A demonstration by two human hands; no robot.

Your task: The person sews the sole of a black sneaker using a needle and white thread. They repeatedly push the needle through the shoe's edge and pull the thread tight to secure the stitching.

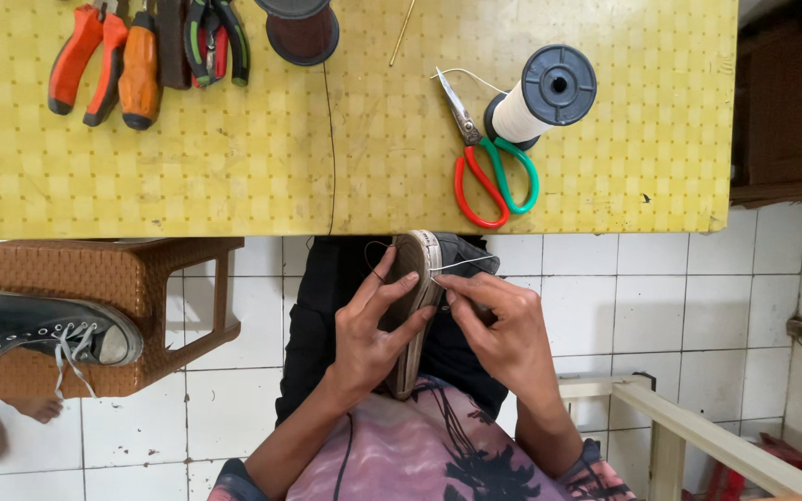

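While the left hand clamps the shoe edge-on over the lap, just below the worktop, the right hand pinches shut on white thread at the sole rim. The shoe's long axis runs toe-away toward the worktop. A hard tug could snap the thread or jab a finger

Both hands meet, left hand cupped, right hand pinching.
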